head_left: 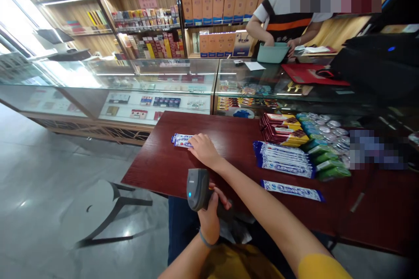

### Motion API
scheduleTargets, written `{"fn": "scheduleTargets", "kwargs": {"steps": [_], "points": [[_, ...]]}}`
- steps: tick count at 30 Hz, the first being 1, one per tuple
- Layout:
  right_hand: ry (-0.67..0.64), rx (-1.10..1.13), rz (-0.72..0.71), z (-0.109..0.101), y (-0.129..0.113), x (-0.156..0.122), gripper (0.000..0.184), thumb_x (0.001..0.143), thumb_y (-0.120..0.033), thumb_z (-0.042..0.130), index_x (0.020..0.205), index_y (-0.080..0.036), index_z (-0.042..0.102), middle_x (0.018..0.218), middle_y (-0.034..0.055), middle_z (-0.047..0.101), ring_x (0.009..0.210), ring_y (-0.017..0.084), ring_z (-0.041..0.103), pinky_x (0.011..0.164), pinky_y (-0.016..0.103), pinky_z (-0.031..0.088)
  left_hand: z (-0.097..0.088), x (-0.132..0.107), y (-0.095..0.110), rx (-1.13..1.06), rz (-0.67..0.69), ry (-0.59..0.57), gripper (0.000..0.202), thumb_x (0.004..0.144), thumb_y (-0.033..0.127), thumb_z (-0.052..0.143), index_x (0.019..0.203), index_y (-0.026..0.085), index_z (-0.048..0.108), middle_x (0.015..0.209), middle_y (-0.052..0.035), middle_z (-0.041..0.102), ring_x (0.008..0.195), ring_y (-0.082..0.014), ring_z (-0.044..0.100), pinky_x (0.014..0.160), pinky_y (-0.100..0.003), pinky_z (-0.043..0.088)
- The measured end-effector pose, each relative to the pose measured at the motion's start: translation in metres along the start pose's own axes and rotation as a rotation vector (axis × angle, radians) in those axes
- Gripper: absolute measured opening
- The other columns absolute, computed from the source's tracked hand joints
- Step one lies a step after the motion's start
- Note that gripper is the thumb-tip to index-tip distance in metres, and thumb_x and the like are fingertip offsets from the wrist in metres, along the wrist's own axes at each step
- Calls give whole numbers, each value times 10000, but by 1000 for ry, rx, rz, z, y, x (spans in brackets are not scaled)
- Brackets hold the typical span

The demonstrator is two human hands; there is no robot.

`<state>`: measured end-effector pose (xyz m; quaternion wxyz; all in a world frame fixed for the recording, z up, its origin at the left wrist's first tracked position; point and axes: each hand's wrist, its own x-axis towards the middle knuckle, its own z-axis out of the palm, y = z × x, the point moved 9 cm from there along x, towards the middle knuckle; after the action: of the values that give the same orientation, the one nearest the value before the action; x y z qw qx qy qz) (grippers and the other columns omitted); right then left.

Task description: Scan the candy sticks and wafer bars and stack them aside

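My left hand (209,216) is closed round the handle of a grey barcode scanner (197,188), held low at the near edge of the dark red table (229,139). My right hand (204,148) reaches across to the left, its fingers resting on a blue-and-white snack packet (181,140) that lies flat at the table's left end. Whether the fingers grip the packet or just press on it I cannot make out.
Stacks of blue-white packets (283,159), red-gold packets (283,128), green packs (327,163) and silver foil items (330,133) fill the table's right. One loose packet (292,190) lies nearer. Glass counters (157,87) stand behind; another person (288,22) works at a teal tray (271,52).
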<state>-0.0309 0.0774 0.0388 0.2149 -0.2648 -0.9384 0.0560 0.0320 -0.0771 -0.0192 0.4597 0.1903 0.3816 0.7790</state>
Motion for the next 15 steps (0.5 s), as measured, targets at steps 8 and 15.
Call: {"fn": "scheduleTargets", "kwargs": {"steps": [8,15], "points": [[-23,23,32,15,4,15,196,969,-291,693,1140,-202,656,1118,80,659,1031,262,537,891,379,384,-2,-1,-2,6,12,-28,301,915,414,687,1043,205,512,629,27,589,510,-145,544,552,-294,536],[-47,34,25,18,6,18,204,968,-306,684,1161,-239,686,1137,71,656,1042,274,530,890,393,381,-2,0,-2,18,26,-45,285,922,403,672,1045,205,507,627,30,592,502,-152,552,553,-300,530]]}}
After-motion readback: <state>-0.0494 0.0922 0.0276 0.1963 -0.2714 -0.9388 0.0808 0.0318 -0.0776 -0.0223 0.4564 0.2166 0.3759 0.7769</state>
